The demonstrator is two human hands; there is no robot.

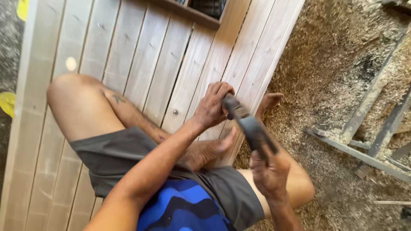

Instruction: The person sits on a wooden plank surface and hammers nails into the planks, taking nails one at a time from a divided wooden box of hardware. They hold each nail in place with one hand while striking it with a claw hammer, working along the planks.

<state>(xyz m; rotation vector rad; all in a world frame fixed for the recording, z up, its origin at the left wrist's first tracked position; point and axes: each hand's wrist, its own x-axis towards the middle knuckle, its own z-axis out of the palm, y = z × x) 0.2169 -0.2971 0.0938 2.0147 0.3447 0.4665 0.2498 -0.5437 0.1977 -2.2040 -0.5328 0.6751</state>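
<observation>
I sit on a panel of pale wooden planks (145, 55), legs folded. My right hand (270, 171) grips the handle of a dark grey hammer (250, 126), whose head reaches up to the fingers of my left hand. My left hand (212, 107) rests on a plank near the panel's right edge with its fingers curled tight. Whatever they pinch is hidden. My bare foot (209, 149) lies just below that hand, on the same planks.
A small metal fastener head (174, 112) shows in a plank left of my hand. Sawdust (325, 77) covers the ground to the right. Grey bars (364, 107) lie across it. Yellow objects (7, 102) sit at the left edge.
</observation>
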